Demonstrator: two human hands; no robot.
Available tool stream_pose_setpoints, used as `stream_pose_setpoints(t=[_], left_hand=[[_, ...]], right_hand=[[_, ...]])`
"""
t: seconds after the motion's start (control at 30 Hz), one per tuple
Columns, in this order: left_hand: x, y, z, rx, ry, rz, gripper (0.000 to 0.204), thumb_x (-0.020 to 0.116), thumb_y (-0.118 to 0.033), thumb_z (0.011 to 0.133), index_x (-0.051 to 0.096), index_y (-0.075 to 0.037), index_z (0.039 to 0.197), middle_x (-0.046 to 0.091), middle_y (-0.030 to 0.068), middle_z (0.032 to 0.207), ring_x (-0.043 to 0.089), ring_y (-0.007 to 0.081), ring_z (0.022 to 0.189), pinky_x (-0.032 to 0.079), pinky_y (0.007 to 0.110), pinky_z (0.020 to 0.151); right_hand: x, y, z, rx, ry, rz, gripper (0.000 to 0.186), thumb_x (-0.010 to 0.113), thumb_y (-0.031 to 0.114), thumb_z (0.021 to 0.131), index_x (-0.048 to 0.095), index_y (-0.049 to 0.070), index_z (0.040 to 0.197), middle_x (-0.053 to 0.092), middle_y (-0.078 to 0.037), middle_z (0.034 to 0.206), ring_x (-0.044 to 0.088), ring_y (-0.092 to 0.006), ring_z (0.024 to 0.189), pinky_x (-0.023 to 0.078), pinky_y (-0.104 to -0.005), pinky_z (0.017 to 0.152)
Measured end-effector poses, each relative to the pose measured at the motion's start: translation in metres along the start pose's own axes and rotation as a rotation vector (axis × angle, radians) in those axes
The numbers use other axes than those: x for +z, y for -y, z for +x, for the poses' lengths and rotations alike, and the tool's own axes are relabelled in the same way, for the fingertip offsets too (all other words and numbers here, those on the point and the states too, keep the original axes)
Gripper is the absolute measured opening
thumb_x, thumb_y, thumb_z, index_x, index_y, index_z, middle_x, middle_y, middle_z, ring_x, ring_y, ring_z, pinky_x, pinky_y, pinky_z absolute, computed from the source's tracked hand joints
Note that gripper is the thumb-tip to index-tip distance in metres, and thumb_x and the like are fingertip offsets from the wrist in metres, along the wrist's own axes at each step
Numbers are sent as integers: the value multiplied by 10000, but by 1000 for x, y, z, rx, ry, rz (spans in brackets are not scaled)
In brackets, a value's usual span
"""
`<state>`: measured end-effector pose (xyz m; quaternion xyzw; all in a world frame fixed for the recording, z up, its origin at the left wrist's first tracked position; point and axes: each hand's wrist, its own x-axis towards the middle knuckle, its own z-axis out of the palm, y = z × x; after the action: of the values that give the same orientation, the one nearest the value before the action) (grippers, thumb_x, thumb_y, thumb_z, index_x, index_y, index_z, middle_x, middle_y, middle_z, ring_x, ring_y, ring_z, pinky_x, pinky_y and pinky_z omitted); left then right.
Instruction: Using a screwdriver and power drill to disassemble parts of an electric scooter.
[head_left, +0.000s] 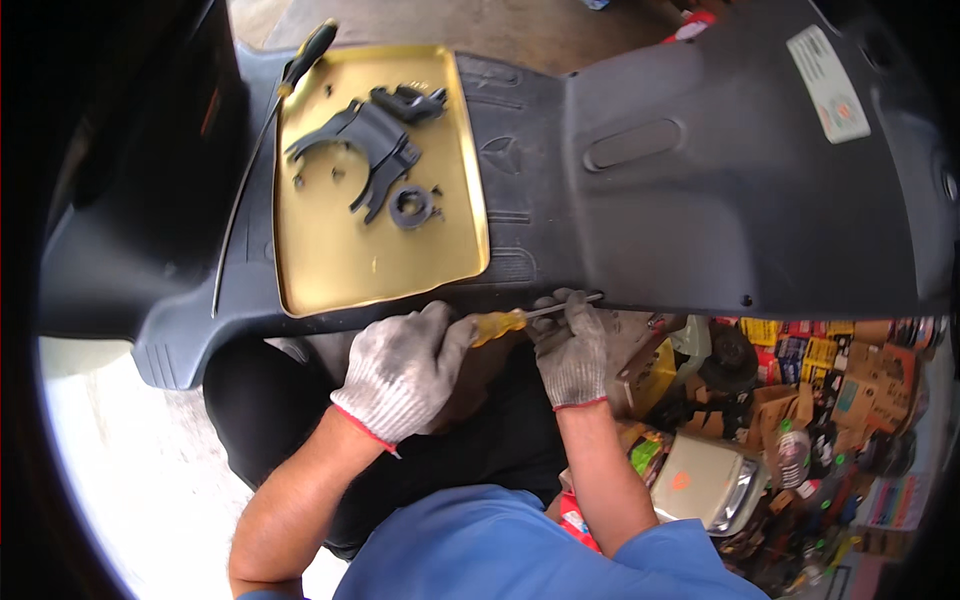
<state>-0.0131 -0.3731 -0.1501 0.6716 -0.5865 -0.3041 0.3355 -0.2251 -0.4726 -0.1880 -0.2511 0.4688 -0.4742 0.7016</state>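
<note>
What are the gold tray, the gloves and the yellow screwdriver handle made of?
Tray: probably thin metal, satin gold, with soft glare across it. Gloves: matte knitted yarn, maybe cotton, with ribbed cuffs. Screwdriver handle: likely plastic, smooth, glossy yellow.

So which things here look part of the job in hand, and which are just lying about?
Likely the job's:
yellow-handled screwdriver, in left hand, its shaft in right hand
black scooter footboard
gold tray
curved black plastic bracket
long-shafted screwdriver

Apparently lying about:
cardboard boxes
clear plastic bottle

Tray (380,275): shiny mtl; panel (690,220): matt plas.; gloves (390,370): rough knit cloth; s'driver hndl (499,325): glossy plas.
</note>
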Motion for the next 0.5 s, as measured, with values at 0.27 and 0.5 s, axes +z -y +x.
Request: stream_pose_setpoints(t=[0.27,0.5], left_hand=[[-24,-25,-23,-25,458,-86,264,562,-278,941,613,-22,970,636,197,799,636,385,786,488,463,675],[-82,-133,27,24,-63,-100,265,601,-147,923,634,10,1134,688,149,1002,655,211,954,493,340,882]], right_hand=[[2,-3,-52,124,409,-162,224,549,260,990,590,40,1002,638,-90,995,575,-172,966,465,-319,880],[-82,52,-68,-131,175,66,176,560,244,984,603,80,934,627,-60,811,615,-167,732,519,-322,717]])
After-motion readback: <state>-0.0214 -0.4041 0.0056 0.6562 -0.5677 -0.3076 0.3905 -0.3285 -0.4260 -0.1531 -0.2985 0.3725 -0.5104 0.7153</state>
